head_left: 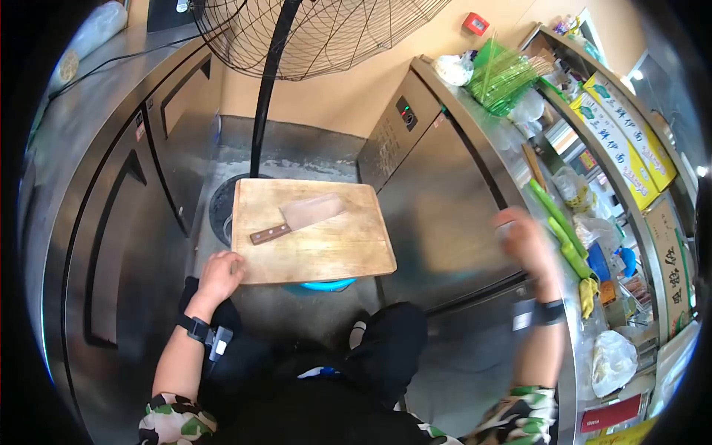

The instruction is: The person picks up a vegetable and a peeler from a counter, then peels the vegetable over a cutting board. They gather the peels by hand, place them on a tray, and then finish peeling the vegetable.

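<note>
A wooden cutting board (356,252) lies in front of me, over a blue round item (326,285) that shows under its near edge. On the board rests a cleaver (311,213), its wooden handle pointing left and its blade to the right. My left hand (221,274) has its fingers curled at the board's near left corner. Off to the right, beside the steel counter's edge, my right hand (525,241) is smeared by motion. Its fingers are too blurred to show whether they hold anything. Several long green vegetables (560,230) lie on the counter close to that hand.
Steel cabinets (111,245) flank me at left, and a steel fridge (445,193) at right. A large fan (319,37) stands behind the board. The right counter carries a green basket (500,78), plastic bags (614,363), a yellow cloth (588,297) and yellow cartons (627,141).
</note>
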`<state>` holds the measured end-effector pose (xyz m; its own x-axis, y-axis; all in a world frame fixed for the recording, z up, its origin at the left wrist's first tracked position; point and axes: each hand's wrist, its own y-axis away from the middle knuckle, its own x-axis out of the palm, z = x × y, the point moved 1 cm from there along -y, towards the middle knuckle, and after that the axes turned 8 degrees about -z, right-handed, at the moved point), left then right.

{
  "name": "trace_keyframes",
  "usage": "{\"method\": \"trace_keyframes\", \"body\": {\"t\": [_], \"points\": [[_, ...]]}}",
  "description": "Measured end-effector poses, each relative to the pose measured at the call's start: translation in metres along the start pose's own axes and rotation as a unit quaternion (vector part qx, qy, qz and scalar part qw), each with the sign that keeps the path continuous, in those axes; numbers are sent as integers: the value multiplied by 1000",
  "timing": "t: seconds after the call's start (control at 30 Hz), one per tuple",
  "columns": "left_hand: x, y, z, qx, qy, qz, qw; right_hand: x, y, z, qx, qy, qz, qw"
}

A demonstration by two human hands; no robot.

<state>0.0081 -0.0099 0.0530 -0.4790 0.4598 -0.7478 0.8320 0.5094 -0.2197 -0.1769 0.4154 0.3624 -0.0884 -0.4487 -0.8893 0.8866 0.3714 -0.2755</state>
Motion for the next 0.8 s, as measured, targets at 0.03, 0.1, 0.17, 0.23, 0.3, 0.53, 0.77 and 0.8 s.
{"method": "trace_keyframes", "body": {"t": [0.03, 0.1, 0.17, 0.23, 0.3, 0.53, 0.77, 0.8], "points": [[10, -2, 1, -3, 22, -1, 1000, 50, -1, -30, -76, 16, 24, 997], [55, -4, 29, -23, 51, -82, 995, 127, 8, -5, 106, -91, 181, 974], [88, -6, 59, -85, 39, -175, 980, 203, 1, -31, 78, -63, 202, 974], [89, -10, 54, -91, 95, -177, 975, 277, -5, -77, 209, -121, 201, 949], [94, -9, 61, -141, 50, -107, 983, 322, -8, -93, 278, -113, 148, 942], [129, -20, 109, -338, 268, 60, 900, 390, -45, -151, 335, 52, 152, 928], [124, -32, 107, -389, 415, 98, 817, 423, -52, -171, 362, 102, 114, 920], [122, -32, 104, -378, 406, 92, 827, 425, -44, -185, 369, 53, 119, 920]]}}
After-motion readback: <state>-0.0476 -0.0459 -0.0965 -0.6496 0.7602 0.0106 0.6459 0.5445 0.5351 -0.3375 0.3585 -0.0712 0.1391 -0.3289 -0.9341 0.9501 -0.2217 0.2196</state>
